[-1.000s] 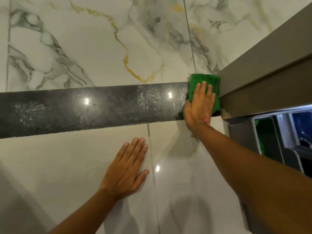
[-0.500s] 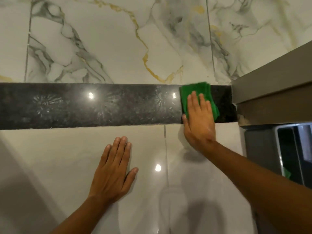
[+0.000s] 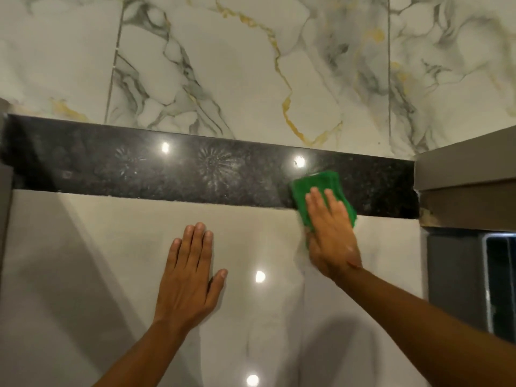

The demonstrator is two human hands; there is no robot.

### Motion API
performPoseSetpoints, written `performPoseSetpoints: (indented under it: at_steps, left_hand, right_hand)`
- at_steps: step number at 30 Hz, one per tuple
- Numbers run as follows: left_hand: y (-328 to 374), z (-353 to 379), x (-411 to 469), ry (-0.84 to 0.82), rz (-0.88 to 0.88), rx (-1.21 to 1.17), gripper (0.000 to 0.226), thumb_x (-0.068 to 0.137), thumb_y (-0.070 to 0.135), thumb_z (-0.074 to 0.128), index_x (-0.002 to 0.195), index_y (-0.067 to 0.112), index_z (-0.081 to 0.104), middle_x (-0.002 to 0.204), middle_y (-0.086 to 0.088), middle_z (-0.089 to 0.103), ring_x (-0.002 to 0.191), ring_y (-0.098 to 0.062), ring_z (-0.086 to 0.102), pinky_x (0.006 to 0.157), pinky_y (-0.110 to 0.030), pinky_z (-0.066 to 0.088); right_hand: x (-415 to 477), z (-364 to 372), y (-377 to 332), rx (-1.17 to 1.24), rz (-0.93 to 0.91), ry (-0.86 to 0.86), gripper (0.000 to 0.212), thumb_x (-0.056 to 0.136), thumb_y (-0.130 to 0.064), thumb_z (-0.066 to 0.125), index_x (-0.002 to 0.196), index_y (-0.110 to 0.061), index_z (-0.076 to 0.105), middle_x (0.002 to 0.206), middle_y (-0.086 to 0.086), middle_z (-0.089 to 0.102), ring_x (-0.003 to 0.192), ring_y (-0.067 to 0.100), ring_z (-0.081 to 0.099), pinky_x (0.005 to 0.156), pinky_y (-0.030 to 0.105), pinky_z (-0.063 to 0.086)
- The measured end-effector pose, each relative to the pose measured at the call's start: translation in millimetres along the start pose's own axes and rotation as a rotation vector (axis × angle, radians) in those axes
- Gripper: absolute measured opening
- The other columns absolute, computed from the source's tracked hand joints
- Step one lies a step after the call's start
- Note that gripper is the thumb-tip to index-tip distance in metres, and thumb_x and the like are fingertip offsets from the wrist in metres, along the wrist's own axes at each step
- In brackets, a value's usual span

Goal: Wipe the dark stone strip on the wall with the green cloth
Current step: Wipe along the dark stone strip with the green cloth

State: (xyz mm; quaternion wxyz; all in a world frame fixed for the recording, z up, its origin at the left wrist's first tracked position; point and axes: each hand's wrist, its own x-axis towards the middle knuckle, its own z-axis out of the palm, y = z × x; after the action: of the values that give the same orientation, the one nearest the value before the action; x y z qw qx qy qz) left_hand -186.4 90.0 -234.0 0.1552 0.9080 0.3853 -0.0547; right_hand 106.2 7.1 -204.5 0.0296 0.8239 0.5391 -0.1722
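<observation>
A person's right hand [image 3: 331, 238] presses a folded green cloth [image 3: 315, 188] flat against the dark stone strip [image 3: 181, 169] that runs across a tiled wall. The cloth sits on the strip's right-hand part, its lower edge hanging just past the strip's bottom border onto the pale tile [image 3: 111, 261] below. The right hand's fingers [image 3: 324, 202] lie stretched out and close together over the cloth, palm down, pinning it to the stone rather than gripping it; the heel of the hand rests on the tile under the strip. The left hand [image 3: 188, 277] is spread flat on the pale tile below the strip, left of the cloth and well apart from it, fingers extended and holding nothing, thumb angled out to the right. The strip's polished surface carries pale starburst-shaped smears [image 3: 216, 166] left of the cloth and reflects small round lights. Above the strip, white marble-look tiles [image 3: 251, 65] show grey and gold veins. At the strip's right end a grey cabinet [image 3: 460, 177] butts against the wall, with a dark framed opening [image 3: 499, 280] beneath it.
</observation>
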Motion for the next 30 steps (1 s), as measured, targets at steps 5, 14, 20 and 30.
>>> performPoseSetpoints:
  at_steps: [5,14,20,30]
  left_hand:
    - [-23,3,-2,0.053,-0.117,-0.028,0.077,0.098,0.047,0.033,0.157,0.001,0.015,0.168,-0.019,0.012,0.157,-0.031,0.007,0.127,-0.046,0.005]
    - [-56,-9,-17,0.044,-0.223,-0.03,0.076,0.099,0.046,0.031,0.157,0.001,0.015,0.167,-0.02,0.01,0.157,-0.032,0.005,0.127,-0.045,0.003]
    - [-85,-9,-23,0.061,-0.277,-0.001,0.077,0.099,0.05,0.027,0.158,0.003,0.014,0.167,-0.018,0.012,0.156,-0.032,0.009,0.127,-0.044,0.004]
    - [-143,-21,-32,0.134,-0.425,-0.044,0.079,0.097,0.05,0.035,0.157,0.002,0.017,0.167,-0.018,0.014,0.156,-0.031,0.007,0.127,-0.048,0.011]
  right_hand:
    - [112,-17,-95,0.185,0.56,0.188,0.067,0.095,-0.025,0.04,0.154,-0.01,0.011,0.162,0.011,0.015,0.148,0.034,0.01,0.12,0.045,0.001]
    - [80,-4,-89,0.0,0.152,0.113,0.068,0.094,-0.019,0.044,0.154,-0.013,0.01,0.163,0.007,0.011,0.149,0.031,0.005,0.12,0.047,0.002]
    - [78,13,-180,-0.054,-0.321,0.077,0.082,0.082,-0.006,0.051,0.154,-0.014,0.013,0.163,0.007,0.014,0.149,0.031,0.004,0.12,0.048,0.003]
    - [129,8,-266,-0.084,-0.188,0.127,0.075,0.088,-0.015,0.046,0.154,-0.009,0.01,0.163,0.012,0.009,0.149,0.033,0.002,0.118,0.046,-0.005]
